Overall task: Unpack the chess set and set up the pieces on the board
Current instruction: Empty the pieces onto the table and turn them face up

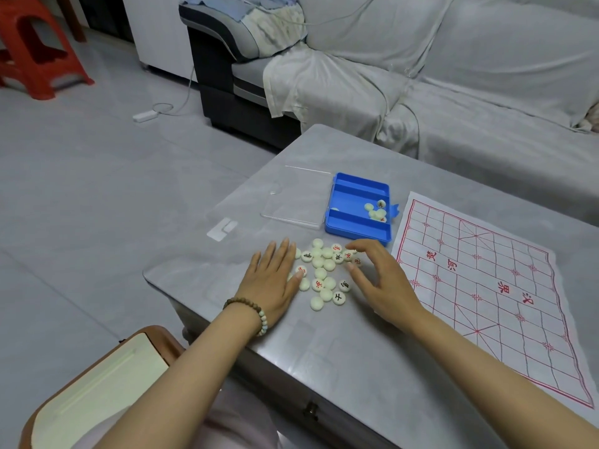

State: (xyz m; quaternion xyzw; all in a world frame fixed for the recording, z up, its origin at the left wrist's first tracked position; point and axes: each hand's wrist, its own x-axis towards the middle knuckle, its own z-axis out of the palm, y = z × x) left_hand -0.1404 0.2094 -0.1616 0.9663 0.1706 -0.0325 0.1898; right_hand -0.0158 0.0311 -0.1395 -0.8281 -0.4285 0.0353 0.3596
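Head view: grey surface (324,351) with a loose pile of cream pieces (324,273) near its front-left part, some face up with red or black characters, some blank side up. Left hand (272,280) lies flat, fingers spread wide, palm down at the pile's left edge, touching a few pieces; holding nothing. Beaded bracelet (256,314) on that wrist. Right hand (379,280) is at the pile's right edge, fingers curled and partly apart, thumb and index tips around a red-marked piece (cannot tell if it's actually pinched or just touched).

Blue tray (356,233) sits just behind the pile, a few pieces left in its middle slot at the right end. Clear lid (291,202) lies flat, touching the tray's left side. Board (486,286) is a white sheet with a red grid, spread flat right of the pile and tray, no pieces on it.

Covered sofa (453,76) behind the surface, red stool (35,47) far left on the floor.
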